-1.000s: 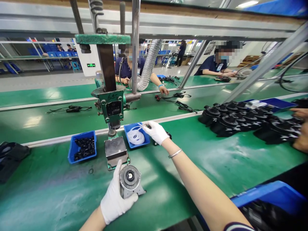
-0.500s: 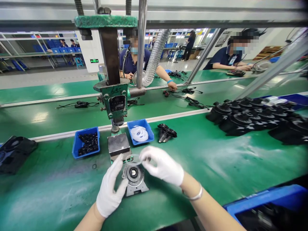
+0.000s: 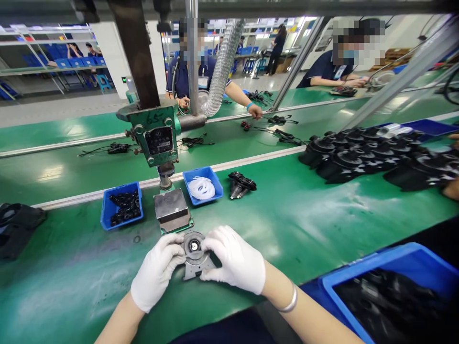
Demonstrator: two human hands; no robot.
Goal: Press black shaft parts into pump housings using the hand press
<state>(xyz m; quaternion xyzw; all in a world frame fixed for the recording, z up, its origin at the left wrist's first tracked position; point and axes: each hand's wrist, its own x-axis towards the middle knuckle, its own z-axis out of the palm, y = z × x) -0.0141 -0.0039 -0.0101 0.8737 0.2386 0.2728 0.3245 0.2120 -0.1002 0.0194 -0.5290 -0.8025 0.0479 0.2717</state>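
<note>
Metal part endwise, foot nearest

Green bench. Blk housings, clustered, far R; blue tray behind same. Dk housing, L edge. Lg blue bin, lower R, w/ blk pcs. Blk cables, bundled, beyond wht rail. Flex silver duct, bkgd. Co-worker, navy top, R, opp. side; 2nd co-worker, navy top, nr duct. Blue stool, bkgd L.
</note>
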